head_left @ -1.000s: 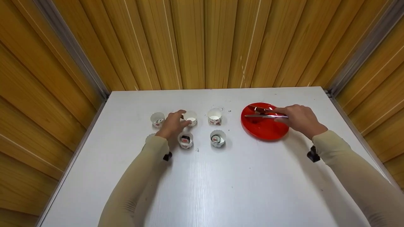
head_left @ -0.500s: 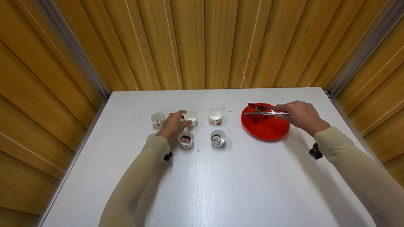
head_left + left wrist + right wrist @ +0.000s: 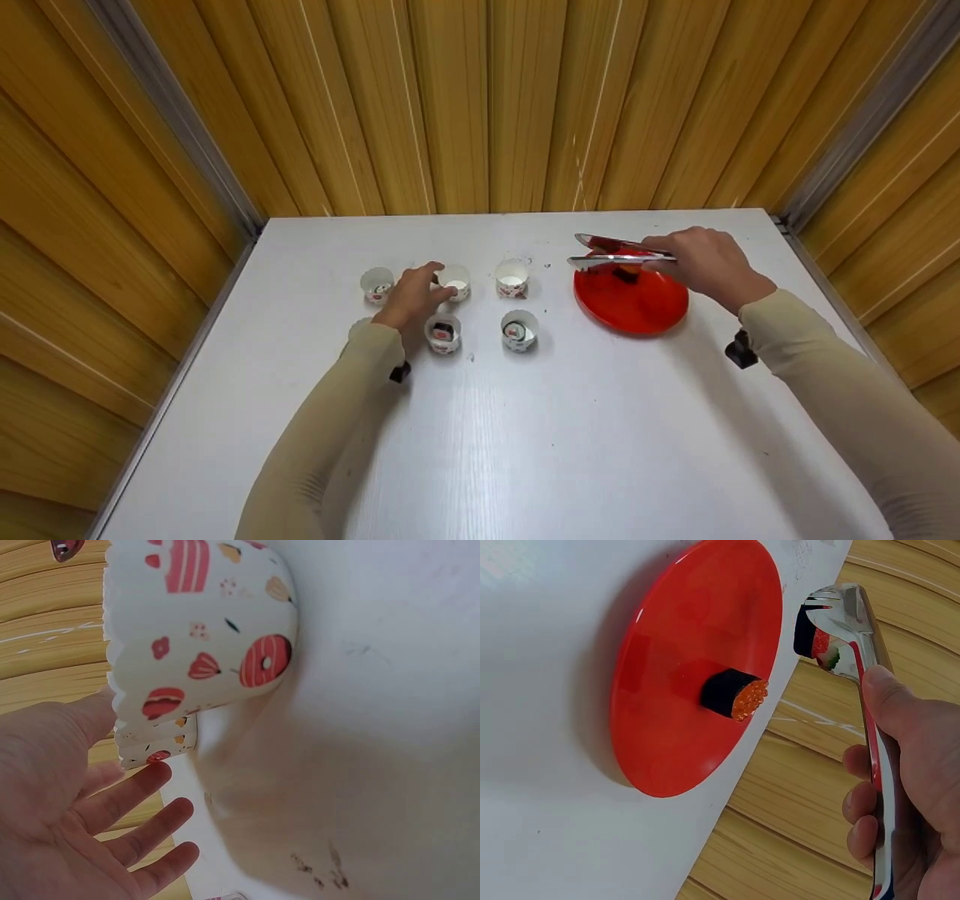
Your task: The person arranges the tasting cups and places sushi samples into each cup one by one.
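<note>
My right hand (image 3: pixel 701 259) grips metal tongs (image 3: pixel 849 611) above the far side of a red plate (image 3: pixel 664 735). Pinched in the tips of the tongs is a toy-like sushi piece (image 3: pixel 804 634) with a black wrap and red and green filling. Another sushi piece (image 3: pixel 724 694), black-wrapped and topped with orange roe, sits on the plate. Over on the left, my left hand (image 3: pixel 411 296) has its thumb and forefinger at the left side of a white patterned paper cup (image 3: pixel 459 289) in the back row. Its other fingers (image 3: pixel 154 832) are straight and spread.
Back row also has a left cup (image 3: pixel 377 285) with a piece inside and a right cup (image 3: pixel 511 281). In front, a middle cup (image 3: pixel 443 334) and a right cup (image 3: pixel 519 331) each contain sushi; my left sleeve (image 3: pixel 367 356) partly covers another. A slatted wooden wall (image 3: pixel 517 105) stands behind the table.
My right hand has lifted the tongs off the plate, up and slightly left, with a sushi piece between the tips. The left hand has kept its place at the cup.
</note>
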Tool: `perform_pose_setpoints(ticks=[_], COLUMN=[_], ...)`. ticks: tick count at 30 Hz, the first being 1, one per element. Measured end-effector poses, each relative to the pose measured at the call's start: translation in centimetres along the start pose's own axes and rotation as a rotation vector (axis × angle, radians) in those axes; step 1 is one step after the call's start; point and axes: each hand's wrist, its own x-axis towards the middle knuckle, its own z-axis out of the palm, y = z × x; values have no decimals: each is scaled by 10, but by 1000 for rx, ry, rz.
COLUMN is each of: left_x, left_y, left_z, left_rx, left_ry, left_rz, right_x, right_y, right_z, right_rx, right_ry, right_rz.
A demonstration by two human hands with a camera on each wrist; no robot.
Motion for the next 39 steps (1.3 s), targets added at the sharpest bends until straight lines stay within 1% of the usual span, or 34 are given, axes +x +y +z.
perform_pose_setpoints(ticks=[6, 11, 15, 21, 27, 34, 39], left_x=[0, -1, -2, -1, -2, -2, -3], left_y=[1, 0, 0, 0, 0, -1, -1], left_z=[0, -1, -2, -4, -4, -4, -4], left_rx=[1, 30, 52, 45, 29, 42, 35], left_ry=[-8, 0, 2, 4, -1, 16, 23], left_rz=[-26, -12, -6, -7, -34, -5, -8], right_x=[9, 16, 23, 36, 49, 62, 71], right_y=[-13, -23, -32, -50, -70, -88, -99], right_z=[-3, -1, 0, 0, 0, 3, 7], right_rx=[3, 19, 41, 53, 54, 68, 93], right_ry=[7, 16, 18, 41, 57, 88, 100], right_rz=[-16, -24, -46, -84, -116, -168, -193])
